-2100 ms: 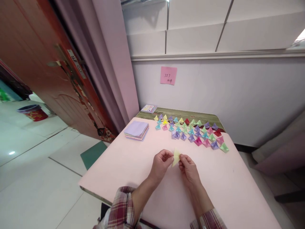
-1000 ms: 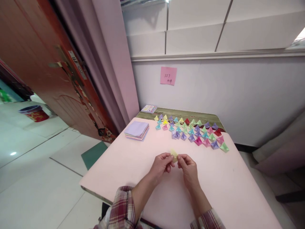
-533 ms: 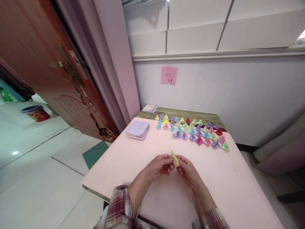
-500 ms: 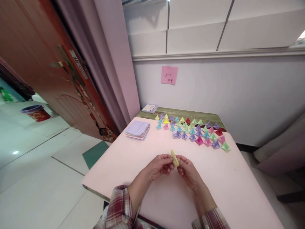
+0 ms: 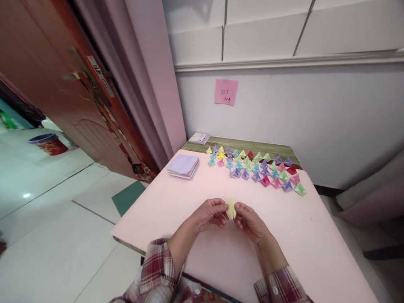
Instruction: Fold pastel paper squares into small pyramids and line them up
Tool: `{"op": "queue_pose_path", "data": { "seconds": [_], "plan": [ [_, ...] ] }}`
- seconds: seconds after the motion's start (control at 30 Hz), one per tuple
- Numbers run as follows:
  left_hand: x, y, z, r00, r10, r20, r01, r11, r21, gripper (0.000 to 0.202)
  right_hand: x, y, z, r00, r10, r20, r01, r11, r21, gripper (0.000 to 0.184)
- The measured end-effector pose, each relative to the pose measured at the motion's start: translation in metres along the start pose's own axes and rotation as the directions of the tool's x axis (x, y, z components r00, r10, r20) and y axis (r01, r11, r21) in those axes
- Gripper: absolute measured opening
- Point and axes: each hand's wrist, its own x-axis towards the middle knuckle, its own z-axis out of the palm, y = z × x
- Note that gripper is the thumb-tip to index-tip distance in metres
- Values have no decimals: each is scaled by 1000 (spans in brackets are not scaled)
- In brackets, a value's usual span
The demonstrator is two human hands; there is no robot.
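A small folded piece of yellow paper is held between my two hands, above the near middle of the table. My left hand pinches its left side between thumb and fingers. On the right side, the thumb and fingertips of my right hand grip it. The paper stands upright, with its pointed tip up and its layers somewhat spread. Beyond my hands, several small folded paper pieces in many colours stand in rows across the back right of the table.
A stack of square paper sheets, lilac on top, lies at the table's back left. Behind it is a printed packet. A pink note sticks to the wall. To the left are a door and a bin.
The yellow folded paper has turned from nearly edge-on to show a broader, more spread face. Both hands keep their hold on it. The camera view has shifted slightly.
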Motion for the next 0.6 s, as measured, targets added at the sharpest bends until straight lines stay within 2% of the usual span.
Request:
{"op": "queue_pose_path", "data": {
  "seconds": [0.17,0.33,0.47,0.6],
  "plan": [
    [2,-2,2,989,120,-87,-114,991,74,39,2,0,0,993,-105,-60,100,992,-74,35],
    [7,-6,6,957,227,-182,-212,972,99,38,5,2,0,967,-218,-135,200,970,-135,37],
    [12,-10,6,917,297,-265,-277,954,113,49,8,6,1,941,-295,-169,256,942,-218,43],
    [14,-17,10,867,324,-380,-320,944,75,46,10,10,3,896,-394,-204,328,898,-294,40]
  ]
}}
